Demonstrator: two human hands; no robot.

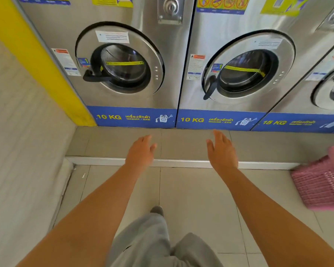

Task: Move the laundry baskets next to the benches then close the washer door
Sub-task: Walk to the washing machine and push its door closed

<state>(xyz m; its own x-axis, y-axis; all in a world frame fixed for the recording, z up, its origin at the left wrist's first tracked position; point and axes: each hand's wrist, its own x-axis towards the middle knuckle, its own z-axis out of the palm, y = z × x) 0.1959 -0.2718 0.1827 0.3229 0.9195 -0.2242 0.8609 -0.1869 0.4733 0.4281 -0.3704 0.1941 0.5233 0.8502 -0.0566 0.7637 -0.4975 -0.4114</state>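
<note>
A: What do the labels say?
B: Two washers point(123, 64) read "10 KG WASHER"; a third reads "15 KG".
A: And the hands?
B: Left hand point(141, 153) and right hand point(221, 151) are spread, empty. A pink laundry basket point(322, 185) sits on the floor, far right.

- Left hand point(141, 153): bare, no ring or glove; fingers point(146, 138) and thumb uncovered.
- Right hand point(221, 151): likewise bare, fingers point(219, 134) without rings or any covering.
- Behind the fingers, both wrists carry no watch or band, and the forearms point(96, 205) are bare with no sleeve in view.
- Below the arms, loose light-grey trousers point(148, 239) of soft fabric cover both legs.
- Beyond the trouser hem, the toe of a grey shoe point(157, 210) shows.
</note>
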